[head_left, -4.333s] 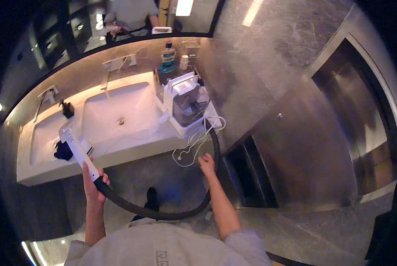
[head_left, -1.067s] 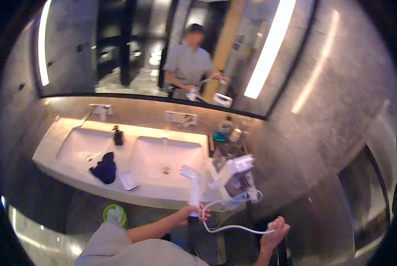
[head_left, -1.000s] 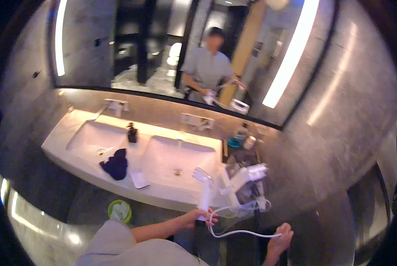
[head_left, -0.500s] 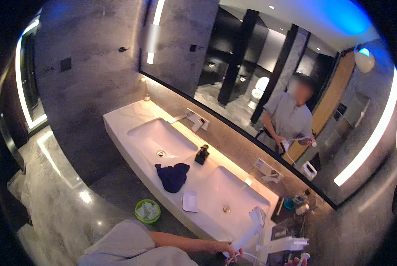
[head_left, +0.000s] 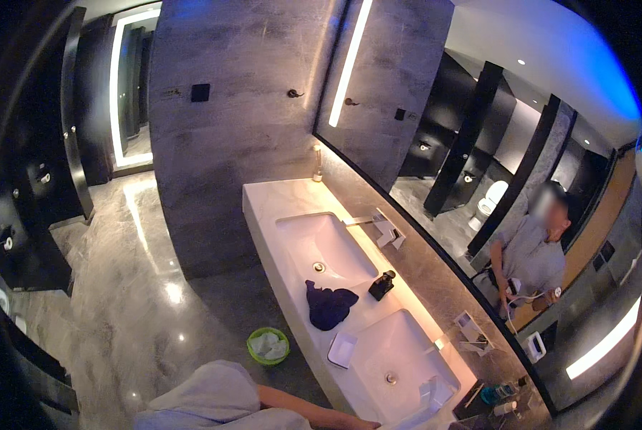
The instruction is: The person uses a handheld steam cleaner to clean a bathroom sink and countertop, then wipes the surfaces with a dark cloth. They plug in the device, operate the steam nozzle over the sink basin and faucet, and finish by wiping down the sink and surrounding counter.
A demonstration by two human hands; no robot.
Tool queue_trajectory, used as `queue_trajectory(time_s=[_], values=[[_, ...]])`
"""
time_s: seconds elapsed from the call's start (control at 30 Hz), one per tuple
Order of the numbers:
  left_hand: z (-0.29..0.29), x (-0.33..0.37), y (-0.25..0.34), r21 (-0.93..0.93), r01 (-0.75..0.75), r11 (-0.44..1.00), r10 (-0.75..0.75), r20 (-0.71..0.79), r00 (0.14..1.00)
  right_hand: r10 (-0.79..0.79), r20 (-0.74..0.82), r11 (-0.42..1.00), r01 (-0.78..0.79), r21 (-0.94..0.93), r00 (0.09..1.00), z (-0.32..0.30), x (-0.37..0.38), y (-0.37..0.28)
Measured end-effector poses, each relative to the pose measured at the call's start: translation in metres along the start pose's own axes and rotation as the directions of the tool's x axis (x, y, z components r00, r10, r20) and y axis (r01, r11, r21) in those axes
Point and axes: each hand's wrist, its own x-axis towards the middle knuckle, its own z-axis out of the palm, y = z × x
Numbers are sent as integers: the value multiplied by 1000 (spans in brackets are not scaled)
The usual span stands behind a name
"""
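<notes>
My left forearm (head_left: 310,417) reaches in from the lower edge, and only a sliver of my left hand (head_left: 367,425) shows. Beyond it, the white hair dryer (head_left: 435,395) has its nozzle over the right-hand sink (head_left: 367,358). The dryer's grip is cut off, but the mirror (head_left: 442,222) reflects my left hand closed around it. My right hand appears only as a small reflection (head_left: 554,294), closed on the white plug end of the cord. Nearest on the counter are a small white tray (head_left: 343,350) and a crumpled dark cloth (head_left: 330,307).
A black dispenser bottle (head_left: 382,285) stands between the two sinks; the farther sink (head_left: 324,247) is at the back left. Toiletry bottles (head_left: 498,393) crowd the right end. Below the counter is a green wastebasket (head_left: 269,361) with white paper inside. A stone wall (head_left: 220,143) closes the far end.
My view has swung left, so the counter and mirror sit farther right and lower. My right hand and most of my left have left direct view, along with the dryer's grip.
</notes>
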Motion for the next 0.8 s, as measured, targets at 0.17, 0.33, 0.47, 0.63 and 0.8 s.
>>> queue_trajectory(time_s=[0.17,0.33,0.47,0.63,0.8], values=[[35,-5,-11,65,-133,989,131,36,991,-86,-21,963,78,-259,996,-20,2,-23],[96,-32,33,148,-158,976,175,-113,978,129,72,960,-106,-260,989,2,-6,5],[138,-14,36,145,-23,989,35,-84,996,306,129,943,-282,-177,943,-2,-47,51],[152,-17,5,185,107,977,-42,-323,945,267,53,957,-258,-132,962,-25,-81,89],[140,-14,-4,80,-91,993,113,-361,926,-280,-35,678,172,-715,959,-80,-47,56]])
